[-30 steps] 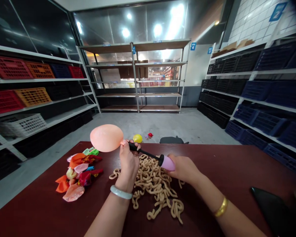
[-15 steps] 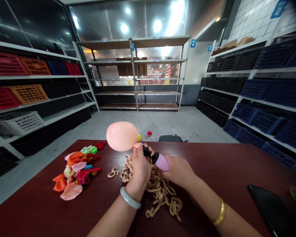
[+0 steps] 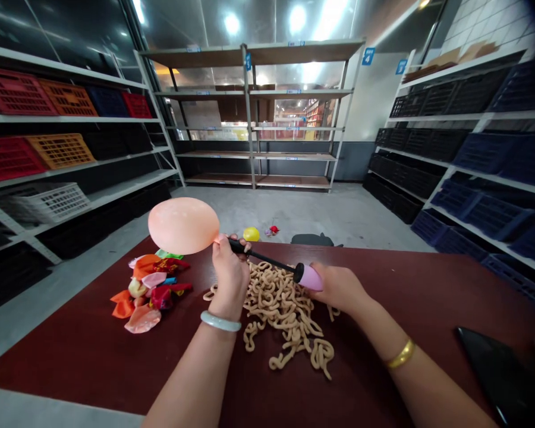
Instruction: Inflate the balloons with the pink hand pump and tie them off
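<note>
A peach-coloured inflated balloon [image 3: 182, 226] points left, its neck pinched in the fingers of my left hand [image 3: 229, 267]. Those same fingers wrap the black nozzle end of a hand balloon pump [image 3: 271, 260]. My right hand [image 3: 336, 288] is closed around the pump's pinkish-purple part [image 3: 311, 277], and a black rod shows between the two hands. Below them lies a tangled heap of tan, curled strands [image 3: 285, 297]; I cannot tell their material. Left of my left hand, limp balloons [image 3: 149, 291] in orange, red, pink and other colours form a loose pile on the dark red table [image 3: 93, 356].
A dark flat object [image 3: 490, 368] rests at the table's right. Beyond the far edge, a yellow balloon [image 3: 251, 233] and small red and purple items [image 3: 273, 230] are on the floor. Shelves with crates [image 3: 62, 150] line both sides; a shelf rack [image 3: 249, 119] stands ahead.
My hands have moved apart, drawing the pump out so its black rod shows. The balloon has shifted left and up in view. The camera view has tilted down slightly.
</note>
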Demonstrator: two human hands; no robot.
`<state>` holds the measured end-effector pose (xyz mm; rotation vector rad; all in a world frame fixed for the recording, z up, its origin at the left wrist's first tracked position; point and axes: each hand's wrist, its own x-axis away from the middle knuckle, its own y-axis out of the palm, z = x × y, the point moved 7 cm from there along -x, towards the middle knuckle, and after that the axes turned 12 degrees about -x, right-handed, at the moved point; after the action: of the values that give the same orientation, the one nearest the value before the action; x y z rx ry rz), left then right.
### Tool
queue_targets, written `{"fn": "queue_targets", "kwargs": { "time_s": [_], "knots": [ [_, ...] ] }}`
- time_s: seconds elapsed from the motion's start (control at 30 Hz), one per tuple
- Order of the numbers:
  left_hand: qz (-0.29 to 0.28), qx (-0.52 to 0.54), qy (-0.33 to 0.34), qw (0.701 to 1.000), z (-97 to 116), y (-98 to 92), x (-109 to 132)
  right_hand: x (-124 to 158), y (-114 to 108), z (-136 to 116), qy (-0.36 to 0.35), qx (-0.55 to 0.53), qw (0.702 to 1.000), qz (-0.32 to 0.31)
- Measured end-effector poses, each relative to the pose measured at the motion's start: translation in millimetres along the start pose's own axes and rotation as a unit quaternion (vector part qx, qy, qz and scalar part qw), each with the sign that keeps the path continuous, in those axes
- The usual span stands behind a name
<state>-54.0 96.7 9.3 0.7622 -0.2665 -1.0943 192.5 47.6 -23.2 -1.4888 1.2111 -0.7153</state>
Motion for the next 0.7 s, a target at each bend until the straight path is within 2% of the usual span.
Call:
{"fn": "queue_targets", "kwargs": {
  "time_s": [0.23, 0.33, 0.4, 0.53, 0.7],
  "knots": [
    [-0.026, -0.005, -0.057, 0.998, -47.1, 29.5, 52.6, 5.0, 0.5, -14.6, 0.027, 0.009, 0.999, 0.020],
    [-0.028, -0.012, -0.090, 0.995, -64.5, 34.8, 70.0, 7.3, -2.2, -22.5, 0.038, 0.008, 0.999, 0.018],
    [-0.023, -0.014, -0.098, 0.995, -69.0, 35.4, 74.3, 8.5, -3.2, -26.3, 0.042, 0.006, 0.999, 0.015],
    [-0.027, -0.030, -0.093, 0.995, -60.2, 35.6, 68.5, 9.0, -4.1, -30.1, 0.042, 0.006, 0.999, 0.016],
    [-0.030, -0.032, -0.032, 0.999, -20.4, 22.8, 32.4, 4.9, -10.5, -21.1, 0.029, 0.012, 0.999, 0.018]
  ]
}}
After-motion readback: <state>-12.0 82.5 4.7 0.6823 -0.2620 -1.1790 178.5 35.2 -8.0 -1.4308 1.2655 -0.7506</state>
